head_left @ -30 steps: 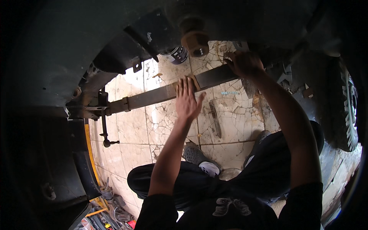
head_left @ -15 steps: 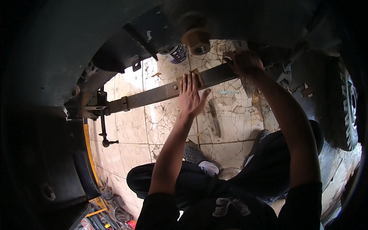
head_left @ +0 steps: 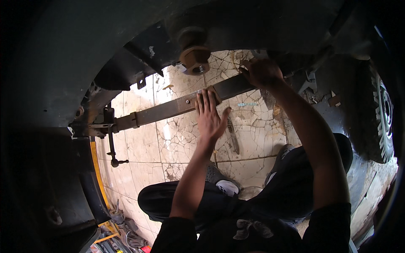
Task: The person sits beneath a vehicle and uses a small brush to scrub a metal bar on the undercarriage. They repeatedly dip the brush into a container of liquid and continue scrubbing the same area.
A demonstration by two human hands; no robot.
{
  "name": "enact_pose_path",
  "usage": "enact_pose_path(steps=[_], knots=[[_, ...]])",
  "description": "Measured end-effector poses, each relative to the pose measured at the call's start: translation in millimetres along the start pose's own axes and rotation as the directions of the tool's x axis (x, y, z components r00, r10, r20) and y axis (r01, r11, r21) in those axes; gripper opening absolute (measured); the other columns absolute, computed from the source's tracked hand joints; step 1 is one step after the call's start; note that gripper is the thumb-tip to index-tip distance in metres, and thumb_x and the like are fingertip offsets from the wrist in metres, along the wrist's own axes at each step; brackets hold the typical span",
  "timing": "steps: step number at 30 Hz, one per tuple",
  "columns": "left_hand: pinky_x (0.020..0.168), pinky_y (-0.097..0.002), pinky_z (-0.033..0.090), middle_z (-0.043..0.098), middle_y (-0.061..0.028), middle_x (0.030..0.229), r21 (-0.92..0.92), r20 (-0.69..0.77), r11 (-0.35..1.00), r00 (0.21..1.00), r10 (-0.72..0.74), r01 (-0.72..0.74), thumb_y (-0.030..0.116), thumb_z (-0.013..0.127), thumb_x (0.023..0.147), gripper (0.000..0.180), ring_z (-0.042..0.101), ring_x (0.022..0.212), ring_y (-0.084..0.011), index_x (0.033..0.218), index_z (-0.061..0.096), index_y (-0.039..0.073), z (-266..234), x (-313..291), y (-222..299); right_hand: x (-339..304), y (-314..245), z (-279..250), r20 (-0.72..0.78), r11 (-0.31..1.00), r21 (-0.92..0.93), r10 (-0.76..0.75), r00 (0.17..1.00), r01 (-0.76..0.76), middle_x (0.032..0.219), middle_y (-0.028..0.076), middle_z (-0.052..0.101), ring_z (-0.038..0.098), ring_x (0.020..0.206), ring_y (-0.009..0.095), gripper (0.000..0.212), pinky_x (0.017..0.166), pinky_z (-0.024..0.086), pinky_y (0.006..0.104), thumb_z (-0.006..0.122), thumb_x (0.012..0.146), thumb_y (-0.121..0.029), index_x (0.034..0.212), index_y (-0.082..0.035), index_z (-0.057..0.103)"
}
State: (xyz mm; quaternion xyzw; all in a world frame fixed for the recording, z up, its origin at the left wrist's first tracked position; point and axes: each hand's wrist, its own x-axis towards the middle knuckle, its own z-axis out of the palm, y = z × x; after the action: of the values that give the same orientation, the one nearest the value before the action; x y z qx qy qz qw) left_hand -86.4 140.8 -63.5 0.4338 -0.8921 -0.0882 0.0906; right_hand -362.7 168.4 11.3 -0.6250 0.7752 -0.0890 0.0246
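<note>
A long dark flat steel bar, which looks like a leaf spring (head_left: 162,109), runs across in front of me, with a small round bolt head on it. My left hand (head_left: 209,118) lies on the bar with fingers stretched out and thumb apart. Under its fingers is a brownish plate (head_left: 216,93), partly covered. Farther right, my right hand (head_left: 265,74) is closed round the bar, its fingers curled over the far edge; the bar's end beyond it is lost in shadow. Just above the bar hangs a large rusty nut (head_left: 196,59).
Dark vehicle bodywork (head_left: 55,84) overhangs the left and top. A rod with a ball end (head_left: 114,162) hangs at the bar's left end. On the cracked tiles (head_left: 139,177) lies a file-like strip (head_left: 233,137). A toothed wheel (head_left: 386,120) stands right; tools (head_left: 122,230) lie lower left.
The whole view has shifted, putting the bar and nut farther left. My left hand sits slightly farther right of the bolt head. The nut now hides most of the can behind it.
</note>
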Motion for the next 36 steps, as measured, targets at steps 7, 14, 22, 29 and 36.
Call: enact_pose_path(steps=[7, 14, 22, 29, 36], knots=[[0.135, -0.0528, 0.006, 0.016, -0.0246, 0.178, -0.015, 0.013, 0.998, 0.998, 0.059, -0.058, 0.059, 0.047, 0.107, 0.091, 0.011, 0.165, -0.0444, 0.171, 0.019, 0.002, -6.6, 36.2, -32.9, 6.2, -5.3, 10.5, 0.064, 1.0, -0.004, 0.006, 0.998, -0.006, 0.114, 0.016, 0.077, 0.076, 0.105, 0.035, 0.042, 0.091, 0.061, 0.0525, 0.051, 0.11, -0.048, 0.133, -0.018, 0.069], [0.135, -0.0532, 0.006, 0.014, -0.026, 0.178, -0.01, -0.005, 0.999, 1.0, 0.031, -0.031, 0.064, 0.049, 0.105, 0.096, 0.009, 0.166, -0.0439, 0.17, 0.02, -0.002, -0.7, 24.1, 0.9, 2.0, 2.9, 3.4, 0.073, 0.999, -0.012, 0.035, 0.997, -0.034, 0.113, 0.016, 0.077, 0.076, 0.104, 0.036, 0.041, 0.093, 0.061, 0.0518, 0.051, 0.11, -0.048, 0.13, -0.018, 0.071], [0.135, -0.0491, 0.009, 0.021, -0.0264, 0.176, -0.041, 0.02, 0.999, 1.0, 0.022, -0.021, 0.059, 0.045, 0.107, 0.087, 0.017, 0.165, -0.0404, 0.168, 0.028, 0.0, -17.2, 53.4, -42.3, 1.8, -14.2, -0.8, 0.025, 0.997, 0.083, 0.004, 1.0, -0.006, 0.108, 0.018, 0.078, 0.077, 0.103, 0.035, 0.043, 0.093, 0.061, 0.0523, 0.051, 0.111, -0.045, 0.119, -0.01, 0.073], [0.135, -0.0503, 0.004, 0.018, -0.0287, 0.176, 0.039, -0.006, 0.994, 0.995, 0.104, -0.103, 0.066, 0.046, 0.106, 0.099, 0.009, 0.166, -0.0412, 0.168, 0.02, -0.006, -5.4, 2.6, -19.9, 1.8, 10.8, 9.5, -0.015, 1.0, 0.027, -0.013, 1.0, 0.014, 0.109, 0.017, 0.077, 0.075, 0.104, 0.037, 0.04, 0.093, 0.06, 0.0525, 0.053, 0.11, -0.045, 0.13, -0.016, 0.07], [0.136, -0.0479, 0.007, 0.02, -0.0325, 0.174, 0.026, 0.065, 1.0, 0.998, 0.003, -0.005, 0.063, 0.044, 0.108, 0.096, 0.013, 0.165, -0.0438, 0.168, 0.02, -0.008, -30.9, 35.3, -37.6, 2.7, -10.2, 1.2, 0.012, 1.0, 0.019, 0.022, 1.0, -0.022, 0.106, 0.016, 0.077, 0.076, 0.1, 0.036, 0.035, 0.088, 0.062, 0.0517, 0.05, 0.112, -0.042, 0.122, -0.018, 0.073]])
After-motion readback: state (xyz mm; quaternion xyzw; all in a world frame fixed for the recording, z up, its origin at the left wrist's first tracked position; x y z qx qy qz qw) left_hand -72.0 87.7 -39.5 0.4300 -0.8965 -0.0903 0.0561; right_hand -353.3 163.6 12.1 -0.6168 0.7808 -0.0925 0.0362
